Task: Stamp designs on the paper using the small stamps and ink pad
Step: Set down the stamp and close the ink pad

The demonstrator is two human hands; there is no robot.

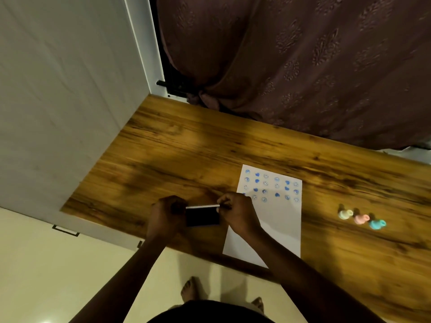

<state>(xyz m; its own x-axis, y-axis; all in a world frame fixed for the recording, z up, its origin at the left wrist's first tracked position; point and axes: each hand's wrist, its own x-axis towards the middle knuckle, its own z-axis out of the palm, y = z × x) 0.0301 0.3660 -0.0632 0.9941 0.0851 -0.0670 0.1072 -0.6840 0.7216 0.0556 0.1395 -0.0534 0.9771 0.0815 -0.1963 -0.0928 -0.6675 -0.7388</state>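
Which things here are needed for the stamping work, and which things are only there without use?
For the job:
- ink pad, held by left hand and right hand
- paper, partly stamped in blue
- three small stamps: cream, pink, turquoise
- wooden table

Not part of it:
- curtain
- white cabinet

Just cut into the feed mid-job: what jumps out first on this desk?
Both hands meet over the near edge of the wooden table: the left hand and right hand hold a small dark ink pad between them, its white lid edge showing on top. Just right of it lies the white paper, its far half filled with rows of blue stamp prints. Further right, three small stamps, cream, pink and teal, sit untouched in a row.
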